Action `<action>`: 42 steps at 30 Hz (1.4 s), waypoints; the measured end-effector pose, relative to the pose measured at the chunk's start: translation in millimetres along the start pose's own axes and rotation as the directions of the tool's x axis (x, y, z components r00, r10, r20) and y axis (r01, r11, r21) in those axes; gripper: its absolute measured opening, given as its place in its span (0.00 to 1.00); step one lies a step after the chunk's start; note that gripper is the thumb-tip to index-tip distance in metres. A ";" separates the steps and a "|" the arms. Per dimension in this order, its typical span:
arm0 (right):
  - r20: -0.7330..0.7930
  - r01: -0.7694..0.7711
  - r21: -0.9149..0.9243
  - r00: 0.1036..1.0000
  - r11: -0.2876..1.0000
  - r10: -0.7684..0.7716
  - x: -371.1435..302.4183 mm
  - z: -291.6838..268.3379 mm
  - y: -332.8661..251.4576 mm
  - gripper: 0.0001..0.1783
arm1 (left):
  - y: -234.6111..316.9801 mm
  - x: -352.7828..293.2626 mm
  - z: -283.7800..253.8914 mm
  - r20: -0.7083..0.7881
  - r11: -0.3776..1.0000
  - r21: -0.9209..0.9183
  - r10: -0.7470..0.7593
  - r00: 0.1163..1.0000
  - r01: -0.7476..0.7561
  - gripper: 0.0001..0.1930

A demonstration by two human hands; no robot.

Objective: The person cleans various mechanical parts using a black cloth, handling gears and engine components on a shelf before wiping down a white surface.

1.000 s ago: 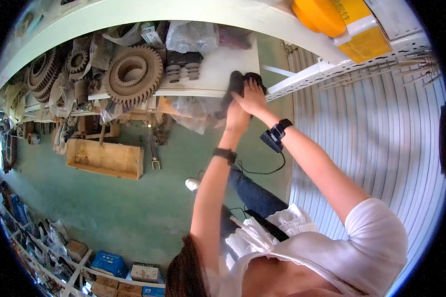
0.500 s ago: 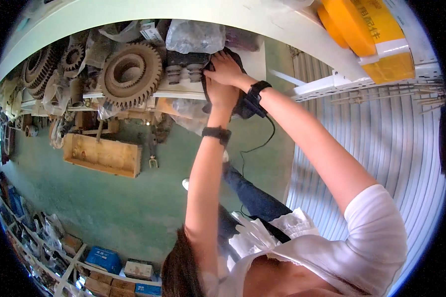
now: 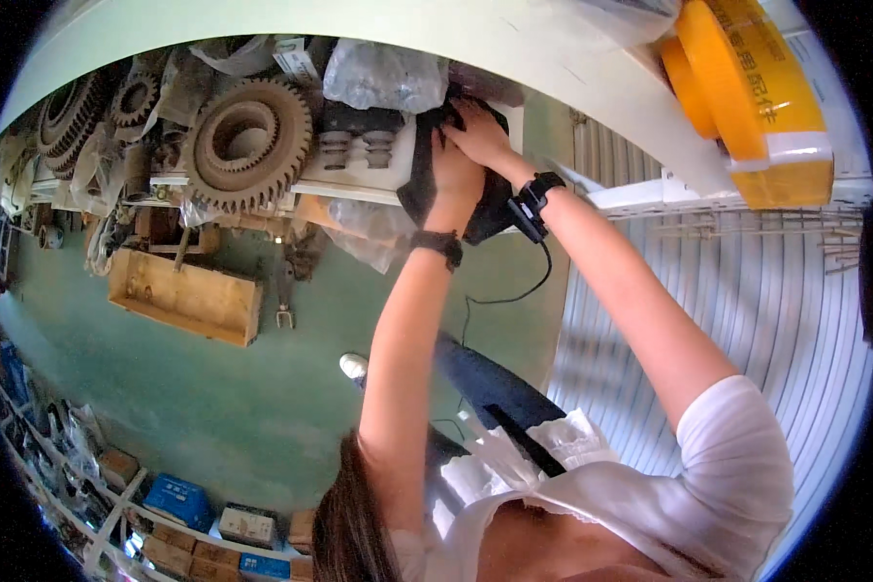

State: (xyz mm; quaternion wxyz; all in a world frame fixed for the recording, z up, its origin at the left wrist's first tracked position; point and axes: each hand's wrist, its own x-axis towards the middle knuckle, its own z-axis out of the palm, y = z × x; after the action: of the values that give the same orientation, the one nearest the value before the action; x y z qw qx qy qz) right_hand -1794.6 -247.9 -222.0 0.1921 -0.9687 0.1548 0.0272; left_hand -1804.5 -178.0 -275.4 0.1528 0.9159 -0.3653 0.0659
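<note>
Both my arms reach to a white shelf [image 3: 359, 184] loaded with metal parts. My left hand [image 3: 448, 173], with a black band on its wrist, presses on a black cloth-like thing [image 3: 417, 189] that hangs over the shelf's edge. Just beyond it, my right hand [image 3: 477, 131] grips the same black thing near its top; a black wrist device [image 3: 532, 199] with a dangling cable sits on that wrist. Beside the hands stand two black ribbed parts [image 3: 359, 145], a clear plastic bag [image 3: 383, 73] and a large rusty gear [image 3: 247, 141].
More gears [image 3: 78, 112] and bagged parts fill the shelf to the left. A wooden crate [image 3: 184, 296] rests on the green floor [image 3: 213, 407]. Yellow rolls [image 3: 747, 87] sit at upper right, above a ribbed metal shutter [image 3: 805, 310]. Boxes [image 3: 179, 500] line lower-left shelving.
Both hands have moved left along the shelf with the black thing, from the shelf's right end to next to the ribbed parts and the plastic bag.
</note>
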 end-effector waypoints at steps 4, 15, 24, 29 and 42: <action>-0.030 0.004 -0.057 1.000 0.998 -0.005 17.4 2.1 25.1 0.30 | 7.3 18.6 6.7 -0.005 1.000 -0.017 0.005 1.000 -0.005 0.20; -0.139 0.103 -0.082 0.984 0.991 -0.114 24.8 4.0 4.9 0.31 | -2.4 21.6 4.2 -0.012 0.998 -0.040 -0.057 0.998 0.057 0.23; 0.050 0.213 -0.200 0.977 0.956 -0.207 -6.5 23.4 -37.3 0.38 | -18.1 -46.4 -29.6 -0.093 0.996 -0.037 -0.079 0.992 0.076 0.22; 0.033 0.049 0.001 0.998 0.999 -0.049 9.1 -0.1 -17.1 0.36 | -21.5 -14.4 -8.9 -0.168 0.991 -0.133 0.001 0.986 -0.024 0.20; -0.153 -0.199 -0.197 0.973 0.960 0.171 -13.6 25.3 24.7 0.35 | 24.3 -21.8 -3.6 -0.011 0.960 -0.258 0.107 0.994 -0.106 0.21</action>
State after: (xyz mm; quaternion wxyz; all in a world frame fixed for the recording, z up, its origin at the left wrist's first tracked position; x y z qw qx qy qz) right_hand -1815.0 -256.1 -252.8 0.0742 -0.9645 0.2536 -0.0039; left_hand -1837.1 -179.4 -271.4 0.2665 0.8672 -0.4199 0.0244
